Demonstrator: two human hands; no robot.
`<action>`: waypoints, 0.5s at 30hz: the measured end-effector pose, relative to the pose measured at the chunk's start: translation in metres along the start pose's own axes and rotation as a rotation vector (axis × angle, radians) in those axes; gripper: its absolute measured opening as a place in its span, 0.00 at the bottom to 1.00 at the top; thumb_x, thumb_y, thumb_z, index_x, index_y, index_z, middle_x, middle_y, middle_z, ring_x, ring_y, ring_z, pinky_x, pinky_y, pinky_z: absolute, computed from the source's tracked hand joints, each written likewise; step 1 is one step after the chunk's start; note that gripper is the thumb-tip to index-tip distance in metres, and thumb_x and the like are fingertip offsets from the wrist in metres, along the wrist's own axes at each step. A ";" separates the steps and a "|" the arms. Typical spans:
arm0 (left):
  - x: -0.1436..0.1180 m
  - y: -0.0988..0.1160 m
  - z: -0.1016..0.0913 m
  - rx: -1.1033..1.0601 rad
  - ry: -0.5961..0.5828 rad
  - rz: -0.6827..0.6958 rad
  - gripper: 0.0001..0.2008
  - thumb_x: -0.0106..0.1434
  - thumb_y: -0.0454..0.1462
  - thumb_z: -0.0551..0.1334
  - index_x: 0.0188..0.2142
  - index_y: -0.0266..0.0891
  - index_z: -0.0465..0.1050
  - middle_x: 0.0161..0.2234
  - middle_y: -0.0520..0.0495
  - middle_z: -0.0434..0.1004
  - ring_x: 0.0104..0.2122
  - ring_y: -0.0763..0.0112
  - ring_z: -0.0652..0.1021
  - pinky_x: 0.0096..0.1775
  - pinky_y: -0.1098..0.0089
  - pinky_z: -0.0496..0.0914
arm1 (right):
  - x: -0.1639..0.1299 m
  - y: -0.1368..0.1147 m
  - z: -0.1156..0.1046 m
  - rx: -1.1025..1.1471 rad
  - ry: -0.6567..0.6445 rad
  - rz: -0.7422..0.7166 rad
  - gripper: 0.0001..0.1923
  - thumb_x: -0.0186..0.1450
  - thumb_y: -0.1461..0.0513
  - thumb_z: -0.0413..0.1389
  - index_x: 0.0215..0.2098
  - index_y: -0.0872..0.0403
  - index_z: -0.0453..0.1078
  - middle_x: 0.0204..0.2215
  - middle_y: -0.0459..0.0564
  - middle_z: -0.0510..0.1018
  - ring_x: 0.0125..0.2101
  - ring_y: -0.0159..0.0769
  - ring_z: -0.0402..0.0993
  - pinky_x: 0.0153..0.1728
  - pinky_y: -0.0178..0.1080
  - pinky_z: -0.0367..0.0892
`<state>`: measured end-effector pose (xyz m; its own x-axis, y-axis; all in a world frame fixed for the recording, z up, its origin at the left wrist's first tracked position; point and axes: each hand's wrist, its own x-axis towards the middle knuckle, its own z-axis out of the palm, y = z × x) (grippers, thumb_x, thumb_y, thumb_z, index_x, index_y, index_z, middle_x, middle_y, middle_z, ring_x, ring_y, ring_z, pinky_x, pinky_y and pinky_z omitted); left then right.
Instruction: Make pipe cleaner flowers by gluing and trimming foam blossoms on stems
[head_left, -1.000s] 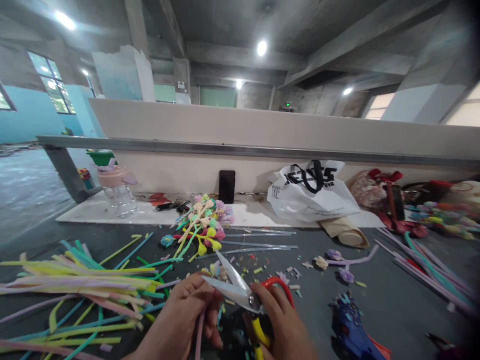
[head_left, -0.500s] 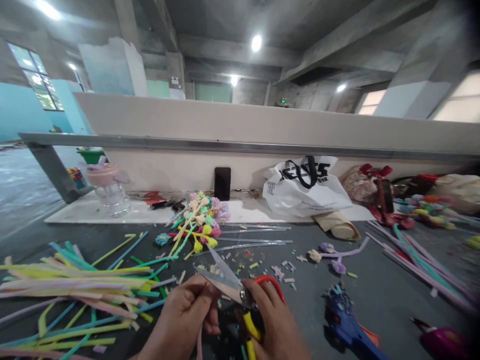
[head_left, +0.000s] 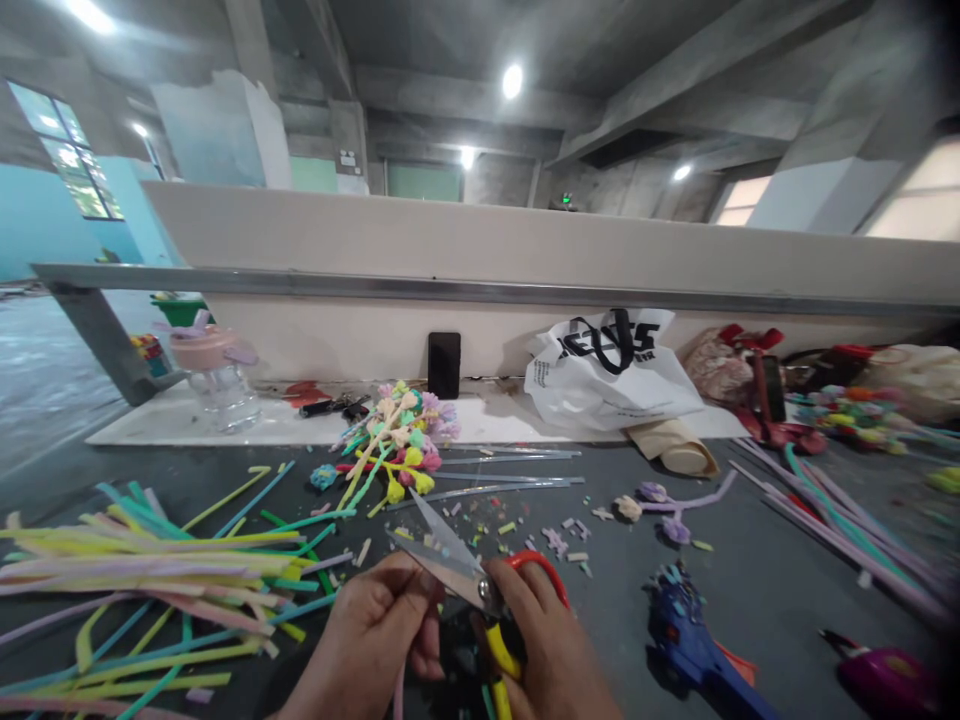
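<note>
My right hand [head_left: 546,635] is wrapped round the scissors [head_left: 487,592], which have red and yellow handles. The blades are spread apart and point up and to the left. Close by, my left hand [head_left: 371,625] is closed in a pinch on a pale pink pipe cleaner [head_left: 399,692], whose lower end hangs below the fingers. The lower blade lies right beside the left fingertips; whether it touches the pipe cleaner cannot be made out. Beyond the blade tips lies a bunch of pipe-cleaner flowers [head_left: 401,435] in several colours.
Loose pipe cleaners [head_left: 150,580] are heaped at left. Clear glue sticks [head_left: 510,482] and clippings lie ahead. At right are a blue glue gun [head_left: 690,640], a purple stem [head_left: 697,505] and a magenta tool [head_left: 889,680]. A phone [head_left: 444,365], bottle [head_left: 217,375] and white bag [head_left: 607,375] stand behind.
The camera view has shifted very slightly. Both hands, the scissors and the pipe cleaner look almost the same as before, with the blades still spread.
</note>
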<state>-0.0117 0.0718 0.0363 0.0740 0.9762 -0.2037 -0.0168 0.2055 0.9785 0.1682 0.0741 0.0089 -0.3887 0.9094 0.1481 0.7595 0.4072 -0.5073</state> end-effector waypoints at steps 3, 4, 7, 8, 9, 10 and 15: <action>-0.001 -0.001 -0.001 0.045 -0.010 0.013 0.20 0.51 0.53 0.58 0.24 0.36 0.65 0.13 0.54 0.66 0.14 0.75 0.70 0.19 0.76 0.64 | -0.003 0.007 0.005 0.012 -0.008 -0.044 0.37 0.46 0.68 0.51 0.56 0.54 0.57 0.46 0.58 0.69 0.45 0.47 0.66 0.44 0.44 0.64; -0.001 -0.001 -0.002 0.066 -0.012 0.030 0.20 0.53 0.52 0.57 0.24 0.36 0.65 0.14 0.54 0.66 0.14 0.74 0.70 0.20 0.75 0.65 | -0.004 0.008 0.006 0.027 0.005 -0.063 0.36 0.47 0.68 0.51 0.56 0.54 0.57 0.46 0.57 0.69 0.45 0.47 0.66 0.44 0.43 0.64; -0.002 0.004 -0.011 0.215 -0.041 0.176 0.19 0.58 0.49 0.52 0.21 0.37 0.63 0.16 0.53 0.65 0.17 0.74 0.70 0.22 0.75 0.64 | -0.004 0.007 0.001 0.102 0.090 -0.095 0.31 0.52 0.67 0.50 0.55 0.52 0.56 0.45 0.55 0.70 0.44 0.43 0.67 0.43 0.40 0.65; -0.001 0.008 -0.016 0.298 -0.054 0.253 0.19 0.59 0.48 0.51 0.19 0.38 0.61 0.16 0.53 0.64 0.18 0.75 0.69 0.23 0.75 0.63 | -0.003 0.005 -0.001 0.134 0.126 -0.093 0.28 0.54 0.66 0.49 0.55 0.52 0.56 0.45 0.54 0.70 0.44 0.41 0.67 0.43 0.39 0.65; 0.000 0.012 -0.021 0.393 -0.070 0.337 0.19 0.60 0.45 0.51 0.18 0.38 0.60 0.17 0.53 0.63 0.19 0.75 0.68 0.23 0.76 0.62 | -0.002 0.005 -0.004 0.162 0.160 -0.088 0.26 0.56 0.66 0.49 0.54 0.52 0.56 0.45 0.53 0.70 0.45 0.40 0.67 0.44 0.39 0.65; 0.001 0.017 -0.026 0.485 -0.087 0.410 0.18 0.61 0.43 0.51 0.18 0.38 0.59 0.17 0.53 0.62 0.19 0.76 0.66 0.24 0.76 0.60 | -0.001 0.004 -0.007 0.178 0.187 -0.079 0.24 0.58 0.65 0.48 0.54 0.51 0.57 0.45 0.53 0.70 0.45 0.39 0.67 0.44 0.38 0.65; 0.006 0.034 -0.043 0.747 -0.163 0.548 0.16 0.62 0.39 0.49 0.18 0.38 0.53 0.19 0.55 0.56 0.20 0.78 0.61 0.23 0.77 0.54 | -0.001 0.006 -0.016 0.101 0.170 -0.072 0.24 0.58 0.63 0.51 0.53 0.49 0.58 0.46 0.53 0.68 0.46 0.40 0.67 0.44 0.39 0.65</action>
<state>-0.0543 0.0874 0.0666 0.3844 0.8906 0.2429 0.5494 -0.4322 0.7151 0.1815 0.0766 0.0190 -0.3404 0.8828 0.3238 0.6734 0.4692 -0.5713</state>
